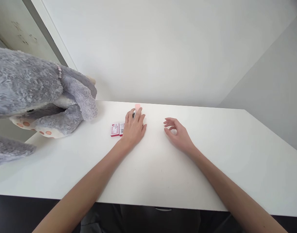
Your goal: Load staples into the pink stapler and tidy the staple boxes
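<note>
My left hand lies over a small group of things near the table's back edge, palm down with fingers spread. Beside its wrist lie a small white box with red edges and printed labels and a second box like it, partly covered by the hand. Past the fingertips a small pale pink piece shows, and a small dark round thing peeks out between the fingers; I cannot make out its kind. My right hand rests to the right, fingers loosely curved, thumb apart, holding nothing.
A large grey plush toy with a beaded string on it occupies the left end of the white table. A white wall rises behind the table's back edge. At the upper left stands a patterned panel.
</note>
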Demonstrator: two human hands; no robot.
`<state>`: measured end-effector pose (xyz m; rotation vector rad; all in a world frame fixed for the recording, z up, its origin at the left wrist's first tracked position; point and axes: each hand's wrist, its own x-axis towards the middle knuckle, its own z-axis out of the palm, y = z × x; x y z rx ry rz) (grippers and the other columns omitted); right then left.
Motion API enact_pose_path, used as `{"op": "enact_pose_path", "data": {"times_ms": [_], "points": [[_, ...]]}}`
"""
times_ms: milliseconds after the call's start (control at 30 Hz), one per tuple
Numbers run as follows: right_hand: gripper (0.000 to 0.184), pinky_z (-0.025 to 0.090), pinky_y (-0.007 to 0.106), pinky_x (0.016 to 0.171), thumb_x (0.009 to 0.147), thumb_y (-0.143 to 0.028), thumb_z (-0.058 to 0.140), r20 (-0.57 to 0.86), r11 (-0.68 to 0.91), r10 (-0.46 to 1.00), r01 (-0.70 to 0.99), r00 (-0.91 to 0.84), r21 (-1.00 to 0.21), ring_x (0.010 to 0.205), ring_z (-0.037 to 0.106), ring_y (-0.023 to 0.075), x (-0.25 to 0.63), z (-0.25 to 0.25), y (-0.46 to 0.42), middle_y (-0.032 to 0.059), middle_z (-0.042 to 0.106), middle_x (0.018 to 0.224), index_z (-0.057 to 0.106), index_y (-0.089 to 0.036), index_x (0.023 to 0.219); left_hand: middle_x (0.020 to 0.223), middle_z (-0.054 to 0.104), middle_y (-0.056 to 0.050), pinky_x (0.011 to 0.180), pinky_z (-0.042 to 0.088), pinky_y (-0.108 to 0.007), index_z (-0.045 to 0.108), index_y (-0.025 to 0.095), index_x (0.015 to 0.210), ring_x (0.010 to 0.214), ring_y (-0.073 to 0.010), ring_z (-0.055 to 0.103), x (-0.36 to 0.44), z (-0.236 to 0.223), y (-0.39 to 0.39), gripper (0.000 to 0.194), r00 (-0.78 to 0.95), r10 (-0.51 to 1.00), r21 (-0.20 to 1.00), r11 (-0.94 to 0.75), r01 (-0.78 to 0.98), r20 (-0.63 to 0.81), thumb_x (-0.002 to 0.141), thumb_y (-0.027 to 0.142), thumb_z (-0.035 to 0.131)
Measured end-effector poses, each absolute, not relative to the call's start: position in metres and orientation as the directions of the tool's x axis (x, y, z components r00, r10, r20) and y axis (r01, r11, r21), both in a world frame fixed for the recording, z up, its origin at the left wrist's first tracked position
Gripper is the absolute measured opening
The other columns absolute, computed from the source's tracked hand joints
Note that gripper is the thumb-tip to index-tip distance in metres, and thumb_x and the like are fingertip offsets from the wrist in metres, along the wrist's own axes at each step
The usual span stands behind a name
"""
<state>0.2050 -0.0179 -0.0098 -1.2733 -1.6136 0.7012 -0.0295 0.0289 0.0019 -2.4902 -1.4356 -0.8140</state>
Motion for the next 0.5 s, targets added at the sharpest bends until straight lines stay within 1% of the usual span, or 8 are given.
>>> {"op": "enact_pose_path", "data": {"times_ms": [67, 133, 200, 267, 300, 367, 433, 500], "points": [[0.038, 0.055, 0.044, 0.092, 0.095, -0.032, 0.060, 0.312, 0.294, 0.950, 0.422, -0.027, -0.858, 0.110, 0.067, 0.0245, 0.204, -0.009, -0.019, 0.0087, 0.068, 0.128, 0.057, -0.028, 0.133, 0.163, 0.041, -0.014, 0.124, 0.026, -0.066, 0.059, 0.021, 0.127, 0.155, -0.0422, 0.026, -0.027, 0.001, 0.027, 0.032, 0.375, 0.755, 0.149, -0.523, 0.839, 0.537, 0.095, 0.019, 0.055], [0.038, 0.055, 0.044, 0.091, 0.095, -0.033, 0.060, 0.311, 0.293, 0.950, 0.429, -0.029, -0.854, 0.109, 0.067, 0.0246, 0.203, -0.009, -0.019, 0.0090, 0.068, 0.128, 0.057, -0.028, 0.133, 0.163, 0.041, -0.016, 0.124, 0.026, -0.066, 0.058, 0.020, 0.129, 0.157, -0.0411, 0.025, -0.024, 0.001, 0.024, 0.034, 0.391, 0.743, 0.166, -0.552, 0.817, 0.544, 0.095, 0.020, 0.056], [0.038, 0.055, 0.044, 0.090, 0.095, -0.033, 0.060, 0.315, 0.297, 0.948, 0.433, -0.030, -0.851, 0.109, 0.067, 0.0247, 0.203, -0.010, -0.019, 0.0090, 0.069, 0.128, 0.057, -0.027, 0.133, 0.161, 0.043, -0.016, 0.124, 0.030, -0.064, 0.056, 0.021, 0.133, 0.156, -0.0384, 0.028, -0.018, 0.001, 0.020, 0.035, 0.456, 0.703, 0.168, -0.625, 0.762, 0.546, 0.098, 0.023, 0.055], [0.038, 0.056, 0.043, 0.089, 0.095, -0.033, 0.060, 0.317, 0.301, 0.948, 0.432, -0.038, -0.850, 0.110, 0.068, 0.0248, 0.202, -0.011, -0.017, 0.0091, 0.069, 0.128, 0.057, -0.027, 0.133, 0.155, 0.050, -0.013, 0.122, 0.036, -0.058, 0.056, 0.023, 0.135, 0.152, -0.0340, 0.036, -0.011, 0.002, 0.013, 0.034, 0.545, 0.640, 0.165, -0.717, 0.678, 0.542, 0.101, 0.024, 0.052], [0.037, 0.056, 0.043, 0.089, 0.095, -0.032, 0.060, 0.319, 0.306, 0.947, 0.430, -0.044, -0.849, 0.110, 0.068, 0.0250, 0.202, -0.012, -0.017, 0.0091, 0.069, 0.127, 0.058, -0.027, 0.132, 0.151, 0.054, -0.012, 0.118, 0.041, -0.055, 0.056, 0.024, 0.134, 0.148, -0.0322, 0.042, -0.008, 0.003, 0.009, 0.033, 0.582, 0.614, 0.174, -0.753, 0.635, 0.533, 0.101, 0.025, 0.050], [0.035, 0.056, 0.044, 0.090, 0.095, -0.031, 0.060, 0.327, 0.321, 0.943, 0.429, -0.063, -0.844, 0.111, 0.068, 0.0253, 0.202, -0.015, -0.015, 0.0091, 0.070, 0.126, 0.060, -0.027, 0.129, 0.140, 0.061, -0.013, 0.106, 0.050, -0.049, 0.057, 0.024, 0.132, 0.132, -0.0290, 0.057, -0.002, 0.004, 0.001, 0.031, 0.650, 0.576, 0.203, -0.805, 0.558, 0.495, 0.103, 0.026, 0.047], [0.033, 0.056, 0.045, 0.093, 0.093, -0.028, 0.059, 0.334, 0.337, 0.939, 0.430, -0.085, -0.837, 0.110, 0.069, 0.0251, 0.203, -0.016, -0.015, 0.0088, 0.071, 0.124, 0.062, -0.026, 0.126, 0.128, 0.067, -0.012, 0.093, 0.054, -0.041, 0.056, 0.023, 0.133, 0.110, -0.0244, 0.068, 0.001, 0.005, -0.004, 0.032, 0.716, 0.551, 0.214, -0.832, 0.513, 0.428, 0.104, 0.025, 0.044], [0.034, 0.056, 0.045, 0.093, 0.092, -0.025, 0.058, 0.334, 0.348, 0.936, 0.441, -0.112, -0.827, 0.107, 0.070, 0.0243, 0.203, -0.017, -0.015, 0.0082, 0.072, 0.122, 0.063, -0.026, 0.125, 0.113, 0.072, -0.007, 0.074, 0.052, -0.033, 0.054, 0.023, 0.134, 0.086, -0.0188, 0.070, 0.002, 0.006, -0.008, 0.033, 0.747, 0.569, 0.224, -0.822, 0.524, 0.343, 0.104, 0.024, 0.041]]}}
